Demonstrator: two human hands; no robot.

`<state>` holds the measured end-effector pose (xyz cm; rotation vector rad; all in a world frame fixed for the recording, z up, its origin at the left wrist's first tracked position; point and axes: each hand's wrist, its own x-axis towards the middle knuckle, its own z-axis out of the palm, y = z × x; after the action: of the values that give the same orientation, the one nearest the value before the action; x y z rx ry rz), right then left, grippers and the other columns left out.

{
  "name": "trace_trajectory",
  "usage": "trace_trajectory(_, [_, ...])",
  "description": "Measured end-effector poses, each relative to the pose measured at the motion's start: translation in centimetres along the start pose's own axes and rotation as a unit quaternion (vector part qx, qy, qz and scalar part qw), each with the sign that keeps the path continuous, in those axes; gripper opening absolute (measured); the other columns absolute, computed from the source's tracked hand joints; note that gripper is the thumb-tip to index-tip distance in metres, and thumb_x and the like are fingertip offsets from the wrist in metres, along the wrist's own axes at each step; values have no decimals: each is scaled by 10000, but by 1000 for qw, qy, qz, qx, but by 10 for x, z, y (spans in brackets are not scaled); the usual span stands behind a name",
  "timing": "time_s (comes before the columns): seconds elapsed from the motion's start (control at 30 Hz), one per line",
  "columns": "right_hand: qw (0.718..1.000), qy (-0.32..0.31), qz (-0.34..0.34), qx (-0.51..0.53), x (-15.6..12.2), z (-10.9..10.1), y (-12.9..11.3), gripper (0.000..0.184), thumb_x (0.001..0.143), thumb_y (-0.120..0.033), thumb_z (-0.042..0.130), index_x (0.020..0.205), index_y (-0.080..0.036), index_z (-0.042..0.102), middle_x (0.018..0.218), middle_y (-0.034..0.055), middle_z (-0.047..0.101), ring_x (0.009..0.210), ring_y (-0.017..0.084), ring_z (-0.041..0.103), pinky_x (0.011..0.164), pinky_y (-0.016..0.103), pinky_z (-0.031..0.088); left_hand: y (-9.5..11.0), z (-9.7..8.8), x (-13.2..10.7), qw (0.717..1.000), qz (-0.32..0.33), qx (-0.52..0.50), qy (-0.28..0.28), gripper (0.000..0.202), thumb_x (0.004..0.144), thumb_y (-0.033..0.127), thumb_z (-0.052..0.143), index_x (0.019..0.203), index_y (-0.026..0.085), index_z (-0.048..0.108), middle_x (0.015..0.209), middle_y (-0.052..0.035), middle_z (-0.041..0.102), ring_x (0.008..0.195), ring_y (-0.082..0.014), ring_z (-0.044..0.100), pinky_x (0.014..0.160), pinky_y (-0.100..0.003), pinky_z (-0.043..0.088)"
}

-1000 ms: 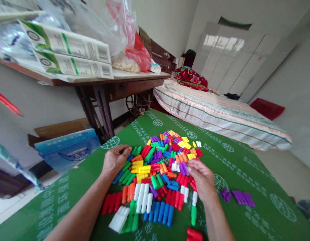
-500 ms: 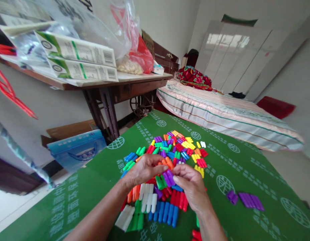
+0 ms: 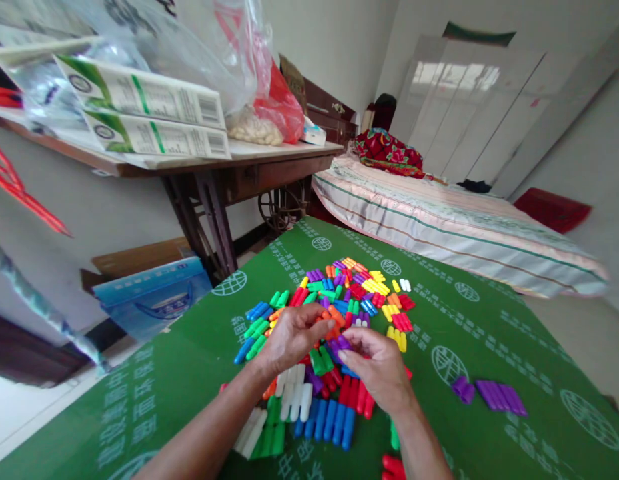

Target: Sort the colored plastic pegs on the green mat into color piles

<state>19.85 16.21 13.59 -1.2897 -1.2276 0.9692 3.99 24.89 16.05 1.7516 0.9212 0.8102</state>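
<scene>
A heap of small plastic pegs (image 3: 359, 293) in many colours covers the middle of a green printed tablecloth (image 3: 459, 320). Over its near side my left hand (image 3: 289, 337) and my right hand (image 3: 379, 370) come together, both with fingers curled. Between their fingertips is a small purple peg piece (image 3: 338, 344), pinched by my right hand and touched by my left. Rows of white, blue, red and green pegs (image 3: 314, 413) lie just below my hands. A separate purple row (image 3: 499, 396) lies off to the right.
A wooden sewing-machine table (image 3: 249, 167) at the left carries cartons (image 3: 139, 113) and plastic bags (image 3: 269, 100). A blue box (image 3: 149, 297) leans under it. A bed (image 3: 449, 227) with striped bedding stands behind the tablecloth, with white wardrobes beyond.
My hands moved from apart on the heap to meeting at its centre. My right hand picked up purple pegs and my left hand came over to them.
</scene>
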Motion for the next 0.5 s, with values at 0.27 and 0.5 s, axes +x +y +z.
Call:
trace_trajectory(0.27, [997,75,9,-9,4,-47,0,204,697,-297,699,860,-175,703,763,23,692,708,161,614,670,266,481,-5,-16,5,987,39,146,46,346,804,484,529,728,166,644,689,2,620,612,-124,538,569,-226,387])
trace_trajectory(0.5, [943,193,122,-243,-15,-149,24,133,651,-306,613,685,-205,693,662,36,711,623,204,638,629,310,471,-20,-15,14,967,59,244,50,356,793,517,485,794,217,677,806,-30,701,703,-186,630,641,-255,447])
